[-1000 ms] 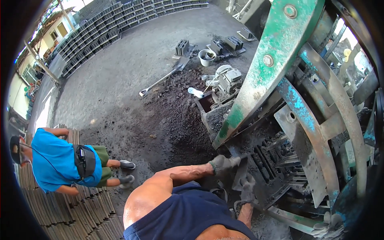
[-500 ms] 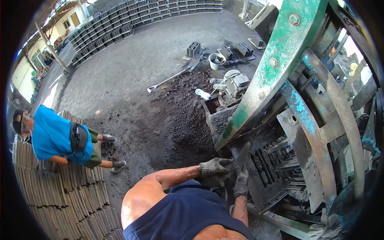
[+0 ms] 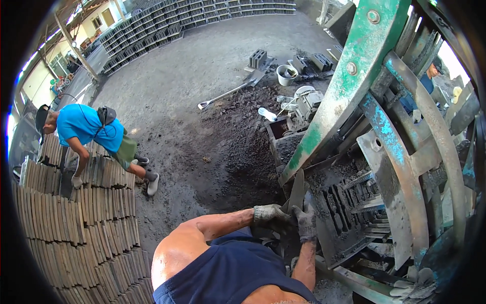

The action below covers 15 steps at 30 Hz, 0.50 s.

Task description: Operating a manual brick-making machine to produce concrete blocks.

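Observation:
My left hand (image 3: 272,215), in a grey work glove, is closed at the lower part of a flat, dirty metal plate (image 3: 296,187). My right hand (image 3: 306,222), also gloved, grips the same plate, which stands tilted upward; its lower end is hidden by my hands. Just to the right lies the machine's slotted steel mould (image 3: 338,215), coated in dark grit. A scuffed green steel arm (image 3: 331,119) rises diagonally over it, beside curved rusty bars (image 3: 405,177).
A co-worker in blue (image 3: 88,126) bends over stacked boards (image 3: 71,220). Another person (image 3: 428,81) shows behind the machine. A motor (image 3: 306,104), plastic bottle (image 3: 267,114), shovel (image 3: 228,99), bucket (image 3: 286,76) and dark gravel (image 3: 238,152) lie ahead. Stacked blocks (image 3: 202,12) line the back.
My hands have drawn together on the plate, which has tipped more upright. The co-worker has bent down and reached to the boards. The person behind the machine has come into view.

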Each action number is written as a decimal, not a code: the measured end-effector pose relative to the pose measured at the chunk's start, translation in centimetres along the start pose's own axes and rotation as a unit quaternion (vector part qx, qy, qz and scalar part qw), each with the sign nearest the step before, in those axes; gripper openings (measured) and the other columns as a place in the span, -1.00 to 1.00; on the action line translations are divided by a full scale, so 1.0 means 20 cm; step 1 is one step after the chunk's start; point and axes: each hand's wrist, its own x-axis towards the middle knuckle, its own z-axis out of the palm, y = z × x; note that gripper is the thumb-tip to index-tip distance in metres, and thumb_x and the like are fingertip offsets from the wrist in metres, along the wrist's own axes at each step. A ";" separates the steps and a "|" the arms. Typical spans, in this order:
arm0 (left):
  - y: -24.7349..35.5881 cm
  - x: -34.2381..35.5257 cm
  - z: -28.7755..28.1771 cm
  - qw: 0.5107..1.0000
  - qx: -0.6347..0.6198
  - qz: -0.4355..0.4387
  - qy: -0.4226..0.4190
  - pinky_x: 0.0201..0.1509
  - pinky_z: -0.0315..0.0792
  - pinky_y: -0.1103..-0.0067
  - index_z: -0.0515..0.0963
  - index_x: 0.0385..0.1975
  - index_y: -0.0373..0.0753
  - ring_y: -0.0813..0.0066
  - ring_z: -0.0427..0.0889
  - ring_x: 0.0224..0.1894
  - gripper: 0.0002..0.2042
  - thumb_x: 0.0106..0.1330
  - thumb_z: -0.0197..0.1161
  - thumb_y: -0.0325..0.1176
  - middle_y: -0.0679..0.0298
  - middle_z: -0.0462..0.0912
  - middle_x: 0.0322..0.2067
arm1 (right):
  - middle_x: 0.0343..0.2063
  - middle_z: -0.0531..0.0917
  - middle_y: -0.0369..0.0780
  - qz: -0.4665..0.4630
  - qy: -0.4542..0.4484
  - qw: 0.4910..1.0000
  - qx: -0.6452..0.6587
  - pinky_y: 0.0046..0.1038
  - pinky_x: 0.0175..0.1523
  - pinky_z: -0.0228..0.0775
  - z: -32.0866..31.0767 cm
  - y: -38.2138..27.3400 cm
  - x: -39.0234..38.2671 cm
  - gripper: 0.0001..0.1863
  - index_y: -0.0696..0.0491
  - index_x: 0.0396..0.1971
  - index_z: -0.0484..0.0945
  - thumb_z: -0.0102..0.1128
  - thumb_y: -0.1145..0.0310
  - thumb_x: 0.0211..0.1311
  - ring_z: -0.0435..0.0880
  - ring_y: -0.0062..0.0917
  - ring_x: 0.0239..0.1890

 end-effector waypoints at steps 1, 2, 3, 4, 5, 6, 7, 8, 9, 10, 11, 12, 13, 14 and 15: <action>-0.01 0.01 -0.04 0.999 0.037 0.022 0.022 -0.17 0.64 0.39 0.58 -0.08 -0.30 0.35 0.71 -0.25 -0.77 0.36 0.20 -0.33 0.19 0.70 -0.20 | -0.31 0.64 -0.27 0.045 -0.024 0.999 -0.015 -0.51 -0.15 0.41 -0.01 -0.05 -0.02 -0.72 0.17 -0.12 0.56 0.27 0.43 0.17 0.54 -0.63 -0.28; -0.03 0.02 -0.08 0.995 0.074 0.044 0.045 -0.21 0.65 0.41 0.60 -0.11 -0.30 0.33 0.72 -0.29 -0.77 0.34 0.23 -0.32 0.18 0.70 -0.22 | -0.31 0.64 -0.27 0.090 -0.049 0.994 -0.031 -0.50 -0.16 0.41 -0.02 -0.07 -0.03 -0.73 0.18 -0.14 0.57 0.28 0.42 0.16 0.54 -0.64 -0.28; 0.00 0.00 -0.07 0.995 0.075 0.044 0.045 -0.21 0.65 0.41 0.60 -0.11 -0.30 0.33 0.72 -0.29 -0.77 0.34 0.23 -0.32 0.18 0.70 -0.22 | -0.31 0.64 -0.27 0.089 -0.049 0.994 -0.031 -0.50 -0.16 0.41 -0.05 -0.04 -0.02 -0.73 0.18 -0.14 0.57 0.28 0.42 0.16 0.54 -0.64 -0.28; 0.04 -0.03 -0.06 0.996 0.070 0.033 0.039 -0.25 0.65 0.43 0.59 -0.11 -0.31 0.33 0.72 -0.30 -0.76 0.31 0.25 -0.32 0.16 0.70 -0.22 | -0.31 0.65 -0.27 0.122 -0.055 0.989 -0.070 -0.49 -0.16 0.41 -0.09 0.03 -0.03 -0.73 0.18 -0.15 0.58 0.28 0.41 0.16 0.54 -0.62 -0.28; 0.08 -0.06 -0.04 0.997 0.065 0.022 0.032 -0.28 0.65 0.44 0.59 -0.11 -0.31 0.33 0.72 -0.30 -0.75 0.29 0.28 -0.33 0.15 0.70 -0.22 | -0.31 0.65 -0.27 0.154 -0.060 0.980 -0.109 -0.48 -0.17 0.41 -0.12 0.07 -0.04 -0.74 0.18 -0.16 0.58 0.28 0.40 0.16 0.54 -0.61 -0.27; 0.11 -0.07 -0.05 0.997 0.061 0.029 0.035 -0.28 0.65 0.44 0.59 -0.11 -0.31 0.33 0.72 -0.30 -0.75 0.29 0.28 -0.33 0.15 0.70 -0.22 | -0.31 0.65 -0.27 0.152 -0.068 0.980 -0.113 -0.48 -0.17 0.41 -0.13 0.08 -0.05 -0.74 0.18 -0.16 0.58 0.28 0.40 0.16 0.54 -0.61 -0.27; 0.13 -0.09 -0.06 0.993 0.100 0.043 0.046 -0.30 0.64 0.45 0.59 -0.12 -0.30 0.34 0.71 -0.31 -0.75 0.26 0.29 -0.33 0.15 0.71 -0.25 | -0.29 0.65 -0.27 0.150 -0.050 0.982 -0.106 -0.47 -0.17 0.42 -0.13 0.08 -0.07 -0.72 0.18 -0.14 0.58 0.27 0.39 0.18 0.55 -0.60 -0.27; 0.15 -0.11 -0.08 0.987 0.138 0.058 0.059 -0.32 0.62 0.45 0.59 -0.12 -0.30 0.36 0.71 -0.32 -0.74 0.24 0.31 -0.34 0.16 0.71 -0.27 | -0.28 0.65 -0.26 0.147 -0.033 0.984 -0.099 -0.47 -0.18 0.42 -0.12 0.08 -0.08 -0.71 0.18 -0.11 0.57 0.25 0.38 0.19 0.55 -0.59 -0.27; 0.17 -0.12 -0.10 0.987 0.134 0.065 0.063 -0.32 0.62 0.45 0.59 -0.12 -0.30 0.36 0.71 -0.32 -0.74 0.24 0.31 -0.34 0.16 0.71 -0.27 | -0.28 0.65 -0.26 0.145 -0.041 0.983 -0.103 -0.47 -0.18 0.42 -0.09 0.06 -0.09 -0.71 0.18 -0.11 0.57 0.25 0.38 0.19 0.55 -0.59 -0.27; 0.18 -0.12 -0.14 0.984 0.143 0.079 0.065 -0.33 0.60 0.46 0.60 -0.13 -0.29 0.39 0.69 -0.34 -0.75 0.23 0.32 -0.34 0.17 0.71 -0.30 | -0.23 0.66 -0.21 0.133 -0.005 0.989 -0.065 -0.42 -0.14 0.42 -0.05 0.05 -0.10 -0.68 0.20 -0.07 0.54 0.23 0.37 0.21 0.57 -0.51 -0.24; 0.19 -0.13 -0.18 0.982 0.152 0.093 0.068 -0.35 0.58 0.47 0.60 -0.14 -0.28 0.42 0.68 -0.36 -0.75 0.22 0.33 -0.34 0.18 0.71 -0.32 | -0.19 0.66 -0.15 0.121 0.030 0.992 -0.026 -0.38 -0.10 0.41 0.00 0.05 -0.10 -0.65 0.22 -0.02 0.51 0.20 0.36 0.24 0.58 -0.44 -0.22; 0.21 -0.16 -0.18 0.982 0.146 0.097 0.073 -0.35 0.58 0.47 0.60 -0.14 -0.28 0.42 0.68 -0.36 -0.75 0.22 0.33 -0.34 0.18 0.71 -0.32 | -0.14 0.64 -0.13 0.092 0.045 0.994 -0.042 -0.36 -0.06 0.40 0.04 0.07 -0.09 -0.64 0.23 0.01 0.48 0.16 0.40 0.25 0.57 -0.41 -0.19; 0.23 -0.20 -0.17 0.985 0.138 0.073 0.071 -0.31 0.59 0.48 0.59 -0.14 -0.28 0.44 0.68 -0.36 -0.75 0.21 0.31 -0.34 0.19 0.70 -0.33 | -0.14 0.64 -0.13 0.093 0.037 0.994 -0.044 -0.36 -0.06 0.40 0.08 0.09 -0.07 -0.64 0.23 0.01 0.48 0.16 0.40 0.25 0.57 -0.41 -0.19; 0.25 -0.23 -0.17 0.988 0.129 0.049 0.068 -0.26 0.60 0.49 0.58 -0.14 -0.27 0.46 0.67 -0.36 -0.74 0.20 0.29 -0.34 0.19 0.70 -0.33 | -0.07 0.61 -0.10 0.078 0.013 0.994 -0.070 -0.34 0.01 0.38 0.11 0.09 -0.05 -0.60 0.24 0.07 0.44 0.13 0.42 0.25 0.56 -0.37 -0.10; 0.26 -0.23 -0.20 0.988 0.124 0.053 0.071 -0.26 0.60 0.49 0.58 -0.14 -0.27 0.46 0.67 -0.36 -0.74 0.20 0.29 -0.34 0.19 0.70 -0.33 | 0.01 0.58 -0.07 0.061 -0.011 0.994 -0.095 -0.33 0.09 0.36 0.16 0.09 -0.02 -0.56 0.24 0.13 0.41 0.10 0.44 0.26 0.56 -0.33 -0.02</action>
